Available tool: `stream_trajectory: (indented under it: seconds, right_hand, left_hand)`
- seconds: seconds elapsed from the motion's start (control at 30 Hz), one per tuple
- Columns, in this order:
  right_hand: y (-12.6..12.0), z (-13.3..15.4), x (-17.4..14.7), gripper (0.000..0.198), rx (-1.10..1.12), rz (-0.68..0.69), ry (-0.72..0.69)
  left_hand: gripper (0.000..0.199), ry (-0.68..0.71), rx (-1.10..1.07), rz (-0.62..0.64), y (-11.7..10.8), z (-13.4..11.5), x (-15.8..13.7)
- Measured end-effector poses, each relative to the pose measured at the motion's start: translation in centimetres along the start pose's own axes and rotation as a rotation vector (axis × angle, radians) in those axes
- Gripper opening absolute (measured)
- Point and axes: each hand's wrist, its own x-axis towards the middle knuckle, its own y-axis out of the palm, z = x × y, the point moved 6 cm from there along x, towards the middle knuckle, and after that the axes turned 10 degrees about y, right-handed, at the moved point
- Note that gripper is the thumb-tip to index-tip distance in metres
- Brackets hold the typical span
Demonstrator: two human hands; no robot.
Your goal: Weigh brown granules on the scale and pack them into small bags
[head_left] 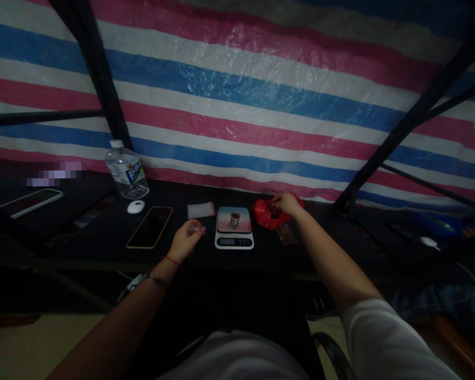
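Note:
A digital kitchen scale (pixel 225 243) lies in front of me, its display lit. On its platform stands a small metal cup (pixel 235 219) with brown bits in it. Left of the scale, my left hand (pixel 184 240) is closed on a small clear plastic bag (pixel 197 227). My right hand (pixel 288 203) reaches into an open red plastic bag (pixel 262 214) holding brown material; its fingers are bent together, and what they pinch is hidden. Below the red bag lies a clear bag (pixel 286 235) with brown contents. A stack of flat clear bags (pixel 200 210) rests behind my left hand.
To the left lie a phone (pixel 150 227) and a white rounded case (pixel 135 206), with a clear labelled bottle (pixel 127 171) behind them. Another phone (pixel 34 203) lies further left. Dark metal posts (pixel 105 87) and a striped plastic sheet (pixel 237 95) bound the desk.

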Motion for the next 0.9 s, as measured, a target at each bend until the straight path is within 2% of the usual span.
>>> stream_trajectory:
  seconds: [0.1,0.17,0.27,0.37,0.53,0.73,0.9]
  right_hand:
    - [-1.6,3.3,-1.2,0.021,0.147,-0.112,-0.09]
    - [-1.3,6.5,-2.5,0.019,0.208,-0.117,-0.209]
    - [0.9,11.4,-4.4,0.018,0.17,-0.006,-0.421]
    - [3.3,14.4,-5.6,0.019,0.059,0.054,-0.548]
    - [4.8,15.3,-6.0,0.023,-0.028,0.057,-0.591]
    - [4.6,15.2,-6.4,0.031,-0.009,0.052,-0.585]
    - [4.5,15.3,-6.9,0.029,-0.036,0.002,-0.611]
  left_hand:
    - [0.036,-0.003,-0.008,0.01,0.1,0.1,0.0]
    - [0.036,-0.012,-0.009,0.011,0.1,0.3,0.1]
    - [0.037,-0.015,-0.024,0.007,0.3,0.5,0.1]
    - [0.037,-0.024,-0.051,-0.013,0.3,0.6,0.1]
    - [0.037,-0.042,-0.085,-0.02,0.4,0.4,0.0]
    - [0.034,-0.027,-0.037,-0.008,0.3,-0.1,0.0]
    - [0.033,-0.024,-0.022,0.008,0.2,-0.2,0.0]
